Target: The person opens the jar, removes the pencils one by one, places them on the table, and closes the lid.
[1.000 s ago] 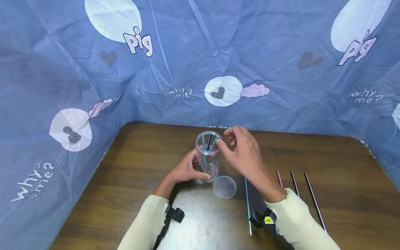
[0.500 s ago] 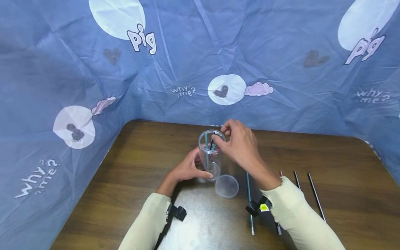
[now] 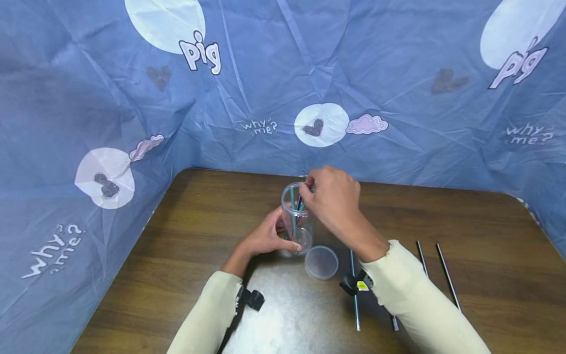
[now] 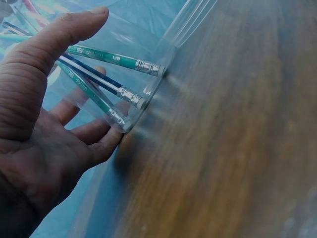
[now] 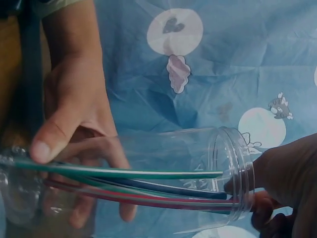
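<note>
A clear plastic jar (image 3: 289, 221) stands upright on the table, holding several pencils (image 5: 148, 173) in green, dark blue and red. My left hand (image 3: 265, 237) grips the jar low on its side, thumb in front and fingers behind. In the left wrist view, the eraser ends of the pencils (image 4: 126, 94) rest by the jar's base, seen through its wall. My right hand (image 3: 333, 199) is at the jar's mouth with curled fingers, pinching at the upper pencil ends; I cannot tell which pencil it has. Part of the rim (image 5: 240, 173) is behind that hand.
A round translucent lid (image 3: 321, 262) lies in front of the jar. To its right, a teal pencil (image 3: 356, 312) and dark pencils (image 3: 448, 278) lie on the brown table (image 3: 177, 275), some partly under the right forearm. A blue printed cloth (image 3: 265, 73) rises behind the table.
My right hand has moved left over the jar's mouth, and its fingers have drawn in at the pencil tops. The left hand keeps its grip on the jar.
</note>
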Available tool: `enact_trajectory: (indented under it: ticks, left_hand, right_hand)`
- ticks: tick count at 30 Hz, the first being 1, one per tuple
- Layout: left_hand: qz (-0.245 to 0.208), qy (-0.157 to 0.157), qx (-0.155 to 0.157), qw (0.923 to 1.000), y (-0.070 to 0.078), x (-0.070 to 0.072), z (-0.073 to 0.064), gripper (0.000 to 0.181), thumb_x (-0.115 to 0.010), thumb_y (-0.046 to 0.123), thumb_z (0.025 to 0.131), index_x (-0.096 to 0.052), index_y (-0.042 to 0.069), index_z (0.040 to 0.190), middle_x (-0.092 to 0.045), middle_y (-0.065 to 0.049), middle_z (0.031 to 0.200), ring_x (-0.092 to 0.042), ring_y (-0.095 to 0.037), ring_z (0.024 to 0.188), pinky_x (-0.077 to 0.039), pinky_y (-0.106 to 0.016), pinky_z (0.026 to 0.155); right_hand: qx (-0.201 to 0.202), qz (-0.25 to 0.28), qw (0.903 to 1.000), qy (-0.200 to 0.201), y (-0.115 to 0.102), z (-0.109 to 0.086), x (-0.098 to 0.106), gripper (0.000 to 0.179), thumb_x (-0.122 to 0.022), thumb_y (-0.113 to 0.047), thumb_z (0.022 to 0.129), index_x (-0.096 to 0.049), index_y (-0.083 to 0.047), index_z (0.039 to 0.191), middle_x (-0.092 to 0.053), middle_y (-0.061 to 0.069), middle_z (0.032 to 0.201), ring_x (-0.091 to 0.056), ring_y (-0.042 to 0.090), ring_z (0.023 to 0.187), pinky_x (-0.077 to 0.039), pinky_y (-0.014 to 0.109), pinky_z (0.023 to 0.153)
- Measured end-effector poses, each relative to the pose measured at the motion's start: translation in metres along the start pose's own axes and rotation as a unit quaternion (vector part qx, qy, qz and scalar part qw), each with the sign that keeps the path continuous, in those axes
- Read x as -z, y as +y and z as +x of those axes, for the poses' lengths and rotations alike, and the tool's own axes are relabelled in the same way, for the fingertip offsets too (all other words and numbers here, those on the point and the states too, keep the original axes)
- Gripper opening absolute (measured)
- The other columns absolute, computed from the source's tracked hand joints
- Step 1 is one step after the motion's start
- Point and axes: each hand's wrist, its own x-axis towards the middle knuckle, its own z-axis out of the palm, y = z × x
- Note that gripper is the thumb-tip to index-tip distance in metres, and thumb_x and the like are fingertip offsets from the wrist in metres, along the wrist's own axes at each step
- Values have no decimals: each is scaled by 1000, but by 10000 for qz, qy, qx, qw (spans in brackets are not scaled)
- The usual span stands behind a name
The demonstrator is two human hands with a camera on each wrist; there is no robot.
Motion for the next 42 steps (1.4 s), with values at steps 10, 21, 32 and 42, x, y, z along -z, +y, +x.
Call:
enact_trajectory:
  ticks: [10,21,32,42]
  left_hand:
    - [170,21,51,9998,1,1,-1,90,-88,-5,67,-42,7,143,-59,-22,132,-60,-35,117,-50,-39,100]
    - [169,31,20,9999,3,2,-1,95,-88,-4,67,-39,7,147,-57,-23,133,-60,-40,115,-50,-39,99]
    - [46,50,5,10000,4,1,-3,92,-87,-8,66,-41,4,144,-59,-25,128,-61,-41,112,-51,-38,97]
    - [167,-33,68,9998,4,0,-2,93,-88,-4,67,-40,9,146,-58,-21,134,-59,-40,117,-50,-40,100]
  right_hand:
    - [39,-623,9967,-510,-9,9,-2,41,-68,-35,88,-55,-19,54,-61,6,65,-62,32,65,-51,50,56]
    - [-112,-686,9931,-948,-14,12,-3,45,-74,-41,86,-53,-19,52,-59,3,62,-59,28,61,-50,46,55]
    - [-236,-473,9945,-899,-12,12,-6,41,-73,-35,84,-58,-23,48,-65,4,65,-62,29,65,-52,47,59]
    - [-300,-129,9961,-818,-8,9,-5,36,-71,-34,83,-63,-26,49,-61,-4,58,-61,25,63,-50,45,58]
